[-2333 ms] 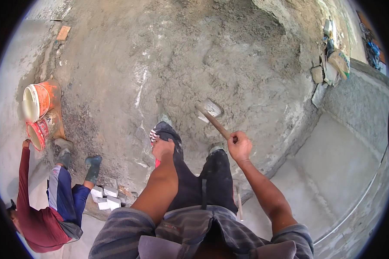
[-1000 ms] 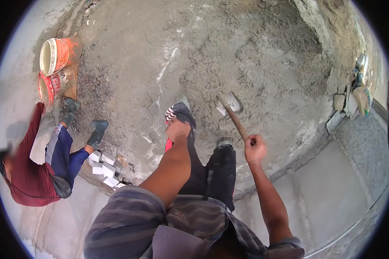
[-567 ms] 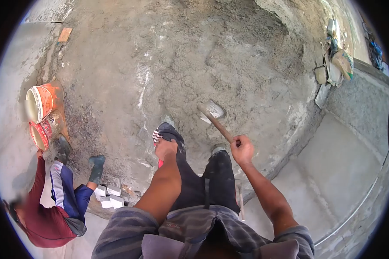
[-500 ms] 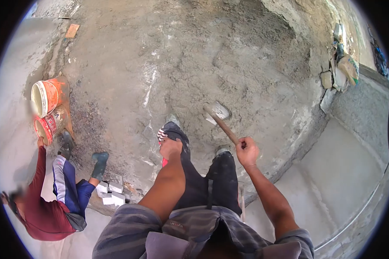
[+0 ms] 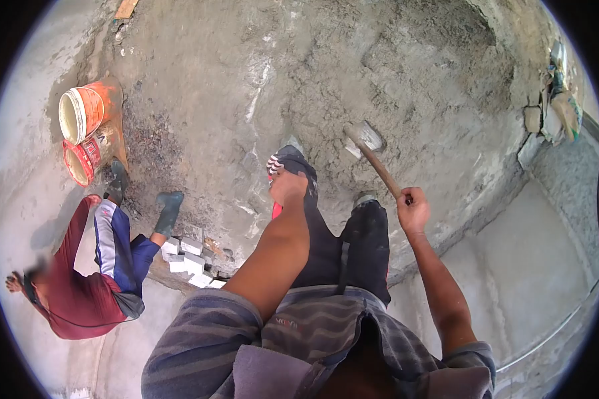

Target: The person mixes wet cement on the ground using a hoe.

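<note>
My right hand [image 5: 414, 210] is closed around the end of a wooden handle [image 5: 379, 166], to the right of my legs. The handle slants up and left to a metal blade [image 5: 368, 138], which rests in rough wet mortar [image 5: 333, 86]. My left hand [image 5: 289, 186] is closed at the knee of my dark trousers [image 5: 313, 246], beside white stripes and a red edge. Whether its fingers grip the cloth is hard to tell. My boots stand in the mortar, mostly hidden by my legs.
At the left, a person in a maroon top [image 5: 86, 302] is near an orange bucket [image 5: 83, 110] and a red bucket [image 5: 81, 159]. Several pale blocks [image 5: 192, 263] lie between that person and me. Rubble and a torn bag [image 5: 566, 113] lie at the upper right.
The view has shifted, so the scene sits further right and a little higher. The other person's hand has come away from the red bucket. My hands keep their places on handle and knee.
</note>
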Motion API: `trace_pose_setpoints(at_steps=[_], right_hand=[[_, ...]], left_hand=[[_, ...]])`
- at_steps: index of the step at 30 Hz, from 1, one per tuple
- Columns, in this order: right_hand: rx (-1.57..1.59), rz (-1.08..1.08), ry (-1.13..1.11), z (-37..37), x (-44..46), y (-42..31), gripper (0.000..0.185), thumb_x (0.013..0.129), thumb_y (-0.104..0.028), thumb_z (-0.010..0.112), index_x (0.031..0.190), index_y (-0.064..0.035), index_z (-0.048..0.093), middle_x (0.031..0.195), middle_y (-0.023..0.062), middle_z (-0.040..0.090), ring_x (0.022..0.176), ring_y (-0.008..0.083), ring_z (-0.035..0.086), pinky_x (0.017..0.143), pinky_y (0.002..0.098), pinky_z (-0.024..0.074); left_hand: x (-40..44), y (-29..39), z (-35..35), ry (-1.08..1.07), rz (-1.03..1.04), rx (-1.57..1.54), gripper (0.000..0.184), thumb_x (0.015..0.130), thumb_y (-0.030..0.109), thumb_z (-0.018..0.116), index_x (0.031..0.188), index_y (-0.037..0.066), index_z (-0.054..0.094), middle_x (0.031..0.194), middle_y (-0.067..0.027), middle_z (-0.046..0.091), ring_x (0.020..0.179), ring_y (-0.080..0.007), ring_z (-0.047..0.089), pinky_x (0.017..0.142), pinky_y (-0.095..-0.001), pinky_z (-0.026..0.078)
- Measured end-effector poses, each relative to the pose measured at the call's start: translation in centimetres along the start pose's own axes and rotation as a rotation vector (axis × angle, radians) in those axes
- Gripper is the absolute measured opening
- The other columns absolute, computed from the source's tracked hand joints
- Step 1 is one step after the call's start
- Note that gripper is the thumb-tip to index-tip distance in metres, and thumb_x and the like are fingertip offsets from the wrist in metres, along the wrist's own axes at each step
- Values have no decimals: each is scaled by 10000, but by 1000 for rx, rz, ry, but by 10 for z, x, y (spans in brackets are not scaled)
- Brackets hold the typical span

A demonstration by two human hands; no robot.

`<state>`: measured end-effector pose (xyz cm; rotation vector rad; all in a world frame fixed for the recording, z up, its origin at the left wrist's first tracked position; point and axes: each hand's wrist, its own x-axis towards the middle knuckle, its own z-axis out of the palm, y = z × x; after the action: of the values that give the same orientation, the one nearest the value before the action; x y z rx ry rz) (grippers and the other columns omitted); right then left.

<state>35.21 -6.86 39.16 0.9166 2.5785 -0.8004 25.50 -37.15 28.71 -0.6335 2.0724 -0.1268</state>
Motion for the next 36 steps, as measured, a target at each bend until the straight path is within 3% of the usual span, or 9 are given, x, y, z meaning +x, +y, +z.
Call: trace_pose_setpoints(at_steps=[4, 16, 19, 31, 36], right_hand=[[-121, -40, 0, -4, 2, -10, 63, 808, -74, 712, 863, -105, 720, 912, 61, 702, 801, 281, 710, 687, 418, 557], [-216, 260, -41, 1, -28, -10, 73, 829, -158, 716, 870, -105, 746, 942, 71, 708, 906, 320, 693, 765, 451, 555], [-282, 205, -55, 13, -46, -7, 91, 846, -185, 699, 868, -109, 745, 962, 80, 707, 913, 332, 692, 776, 469, 554], [-306, 273, -137, 14, -23, -31, 141, 857, -200, 670, 862, -89, 757, 993, 158, 734, 898, 400, 703, 816, 491, 565], [-345, 367, -164, 11, 1, -49, 169, 832, -241, 691, 838, -97, 779, 918, 188, 748, 888, 408, 716, 813, 490, 576]], left_hand=[[9, 0, -18, -35, 16, -8, 654, 886, 521, 674, 1309, 28, 596, 1314, -189, 652, 1170, -342, 676, 993, -448, 537], [30, -14, -37, -111, 96, 82, 646, 894, 523, 670, 1279, 9, 605, 1315, -208, 644, 1187, -347, 670, 1005, -448, 534], [37, -15, -41, -156, 86, 70, 652, 893, 521, 666, 1288, 6, 606, 1320, -215, 639, 1195, -346, 666, 1008, -444, 535], [32, -10, -40, -143, 82, -3, 652, 891, 508, 662, 1283, -9, 593, 1296, -214, 653, 1152, -349, 687, 996, -436, 541], [32, -11, -47, -181, 67, 25, 659, 900, 534, 636, 1301, 11, 619, 1326, -205, 658, 1206, -349, 666, 1027, -437, 525]])
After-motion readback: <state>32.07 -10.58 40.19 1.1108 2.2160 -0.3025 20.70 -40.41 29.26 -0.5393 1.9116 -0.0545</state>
